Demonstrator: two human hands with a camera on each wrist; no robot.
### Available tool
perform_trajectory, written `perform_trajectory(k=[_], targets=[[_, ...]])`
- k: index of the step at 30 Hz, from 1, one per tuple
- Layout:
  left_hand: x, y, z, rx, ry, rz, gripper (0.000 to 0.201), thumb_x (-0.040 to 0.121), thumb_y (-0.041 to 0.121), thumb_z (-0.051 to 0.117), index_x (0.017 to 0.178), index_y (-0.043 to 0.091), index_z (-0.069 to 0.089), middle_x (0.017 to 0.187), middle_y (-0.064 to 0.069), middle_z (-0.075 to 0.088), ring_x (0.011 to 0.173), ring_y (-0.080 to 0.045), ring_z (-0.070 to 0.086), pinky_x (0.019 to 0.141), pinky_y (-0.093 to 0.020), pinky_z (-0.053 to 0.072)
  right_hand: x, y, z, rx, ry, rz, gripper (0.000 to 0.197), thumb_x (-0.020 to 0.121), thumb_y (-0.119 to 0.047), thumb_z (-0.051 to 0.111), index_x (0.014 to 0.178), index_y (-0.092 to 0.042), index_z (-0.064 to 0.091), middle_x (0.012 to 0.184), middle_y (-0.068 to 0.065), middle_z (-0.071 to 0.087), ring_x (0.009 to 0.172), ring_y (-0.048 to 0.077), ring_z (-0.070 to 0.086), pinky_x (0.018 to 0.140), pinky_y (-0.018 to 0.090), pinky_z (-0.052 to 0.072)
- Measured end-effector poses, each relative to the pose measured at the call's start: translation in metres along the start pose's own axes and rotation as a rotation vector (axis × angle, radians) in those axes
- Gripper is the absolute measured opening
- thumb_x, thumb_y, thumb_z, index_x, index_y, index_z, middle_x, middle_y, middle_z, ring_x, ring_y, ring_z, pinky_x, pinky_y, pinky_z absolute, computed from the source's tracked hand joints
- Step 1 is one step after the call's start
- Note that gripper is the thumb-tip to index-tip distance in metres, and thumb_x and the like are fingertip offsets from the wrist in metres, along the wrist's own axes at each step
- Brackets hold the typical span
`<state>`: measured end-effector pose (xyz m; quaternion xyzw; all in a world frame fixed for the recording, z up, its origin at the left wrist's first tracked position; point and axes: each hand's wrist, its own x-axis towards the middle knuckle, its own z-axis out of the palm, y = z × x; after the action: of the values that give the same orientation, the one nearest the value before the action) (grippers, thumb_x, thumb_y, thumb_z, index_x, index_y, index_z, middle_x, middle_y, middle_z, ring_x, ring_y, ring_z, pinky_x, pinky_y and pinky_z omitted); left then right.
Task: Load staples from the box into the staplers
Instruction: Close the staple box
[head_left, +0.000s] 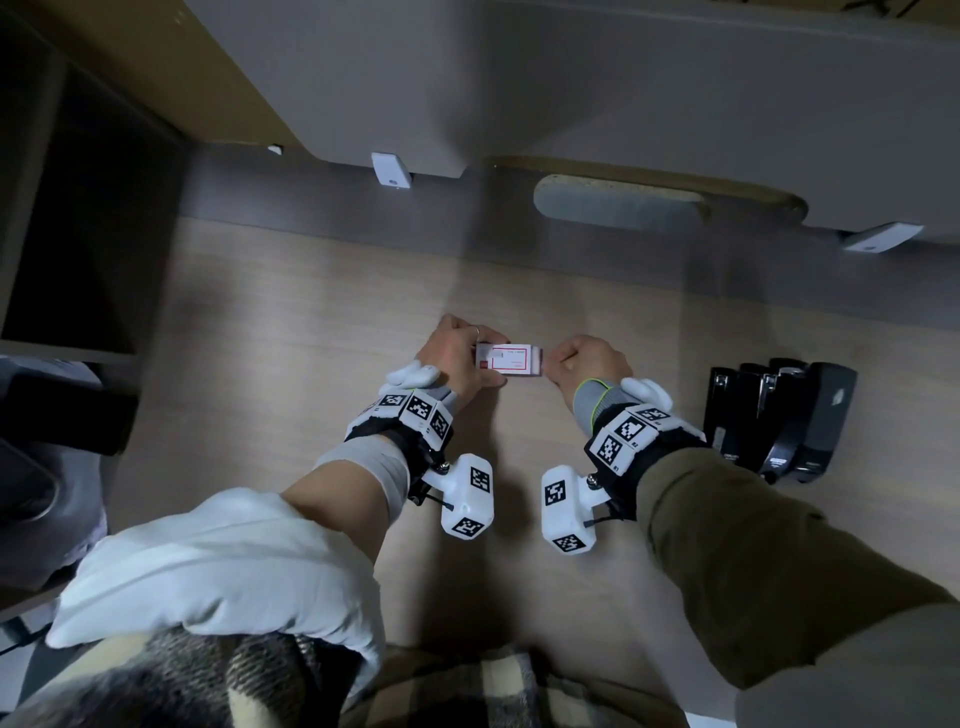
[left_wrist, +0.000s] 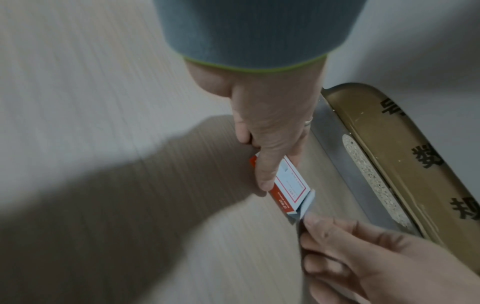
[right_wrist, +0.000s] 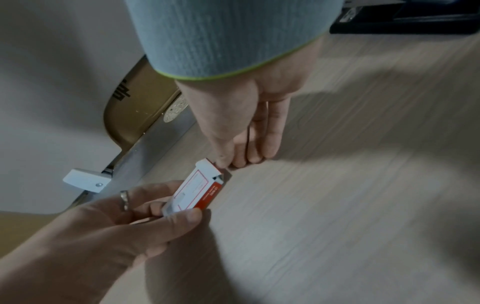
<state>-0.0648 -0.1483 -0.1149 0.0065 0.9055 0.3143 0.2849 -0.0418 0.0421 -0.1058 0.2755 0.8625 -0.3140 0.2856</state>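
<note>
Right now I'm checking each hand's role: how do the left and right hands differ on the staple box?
The left hand wraps the staple box body, thumb and fingers on opposite sides; the right hand only pinches its open end flap. The left wears a ring; the right shows none. Both touch the box.

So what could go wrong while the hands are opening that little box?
1. The left hand grips the box by one end only, above the table, while the right hand pinches the end flap. A hard tug might pull the box loose.
2. With that end open, staples could slide out and scatter.
3. The staplers sit off to the right, so loose staples would have to be carried across.
</note>
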Motion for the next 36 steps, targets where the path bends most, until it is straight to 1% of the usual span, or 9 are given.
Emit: perform_trajectory(k=[4,6,10,15,19,24,28,32,36], targets=[[0.000,0.000,-0.004,-0.007,0.011,0.001,0.047,0.064,0.027,0.088,0.106,0.040,0.070,0.109,0.007,0.050,0.088,-0.011,0.059,0.076,-0.024,0.051,-0.003,-0.008,0.002,0.017,-0.008,0.008,0.030,0.073,-0.057,0.060,0.075,-0.028,0.067,0.084,-0.007,0.074,0.078,0.023,0.068,0.078,0.031,0.056],[-0.001,0.000,-0.003,-0.011,0.011,0.008,0.047,0.063,0.028,0.087,0.106,0.041,0.070,0.110,0.006,0.050,0.088,-0.011,0.060,0.077,-0.027,0.053,-0.004,-0.013,0.004,0.028,-0.016,-0.004,0.031,0.072,-0.059,0.065,0.076,-0.029,0.068,0.085,-0.007,0.074,0.081,0.022,0.068,0.079,0.031,0.055],[0.000,-0.002,-0.004,-0.025,-0.005,0.025,0.049,0.062,0.029,0.087,0.106,0.041,0.071,0.111,0.005,0.051,0.088,-0.013,0.061,0.077,-0.030,0.055,-0.005,-0.017,0.007,0.040,-0.036,0.007,0.022,0.072,-0.051,0.073,0.078,-0.031,0.066,0.089,-0.008,0.073,0.085,0.021,0.067,0.083,0.029,0.054],[0.002,-0.004,-0.004,-0.027,-0.002,0.021,0.048,0.061,0.029,0.089,0.105,0.040,0.072,0.108,0.008,0.050,0.085,-0.008,0.058,0.074,-0.022,0.049,-0.002,-0.013,0.013,0.139,-0.055,0.051,0.020,0.063,-0.046,0.070,0.070,-0.027,0.068,0.067,-0.007,0.073,0.070,0.021,0.071,0.077,0.036,0.059],[0.002,-0.006,-0.006,-0.044,-0.008,0.035,0.049,0.061,0.026,0.089,0.106,0.037,0.072,0.109,0.006,0.051,0.083,-0.008,0.060,0.072,-0.020,0.048,0.002,-0.012,0.014,0.161,-0.055,0.054,0.018,0.062,-0.042,0.070,0.068,-0.026,0.066,0.063,-0.007,0.072,0.069,0.023,0.072,0.077,0.039,0.060],[0.003,-0.007,-0.006,-0.050,0.002,0.038,0.051,0.060,0.024,0.090,0.106,0.035,0.073,0.109,0.006,0.051,0.084,-0.012,0.062,0.073,-0.023,0.051,-0.004,-0.012,0.012,0.132,-0.045,0.030,0.020,0.062,-0.047,0.066,0.071,-0.029,0.068,0.066,-0.007,0.073,0.068,0.021,0.071,0.076,0.036,0.060],[-0.001,-0.004,-0.004,-0.051,0.011,0.038,0.050,0.061,0.028,0.089,0.107,0.038,0.072,0.109,0.007,0.051,0.086,-0.010,0.060,0.075,-0.026,0.052,-0.008,-0.018,0.010,0.066,-0.051,-0.024,0.017,0.062,-0.048,0.057,0.073,-0.044,0.070,0.066,-0.006,0.073,0.066,0.021,0.071,0.073,0.036,0.060],[-0.002,0.001,-0.002,-0.063,0.011,0.029,0.051,0.061,0.026,0.089,0.108,0.036,0.072,0.106,0.008,0.049,0.087,-0.010,0.057,0.076,-0.025,0.049,-0.016,-0.031,-0.003,-0.099,-0.056,-0.049,0.023,0.076,-0.041,0.057,0.084,-0.031,0.076,0.078,-0.001,0.072,0.076,0.030,0.066,0.071,0.030,0.055],[-0.003,0.008,0.001,-0.124,0.012,0.007,0.062,0.059,0.023,0.091,0.117,0.029,0.070,0.111,0.004,0.053,0.082,-0.010,0.061,0.081,-0.021,0.050,-0.020,-0.029,-0.012,-0.101,-0.038,-0.024,0.022,0.081,-0.037,0.056,0.089,-0.029,0.075,0.089,0.000,0.073,0.081,0.029,0.064,0.073,0.027,0.051]])
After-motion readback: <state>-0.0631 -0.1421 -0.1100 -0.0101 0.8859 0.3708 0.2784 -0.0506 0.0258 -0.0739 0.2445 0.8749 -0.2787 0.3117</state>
